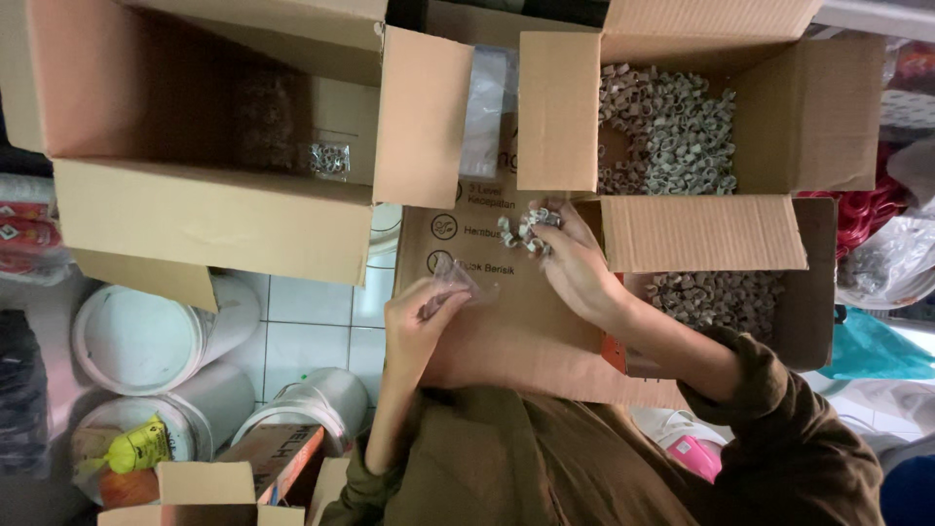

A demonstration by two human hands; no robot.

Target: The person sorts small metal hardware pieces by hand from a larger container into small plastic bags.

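left hand point(421, 310): pinching clear plastic bag point(456, 282) | right hand point(565, 258): cupped around small grey clips point(526, 230)

A handful of small grey ring-shaped pieces point(526, 232) sits bunched just above centre frame, cupped loosely in the fingers of the right hand point(573, 265). A small clear plastic bag point(451, 284), crumpled and limp, is pinched in the left hand point(417, 326) just lower left of them.
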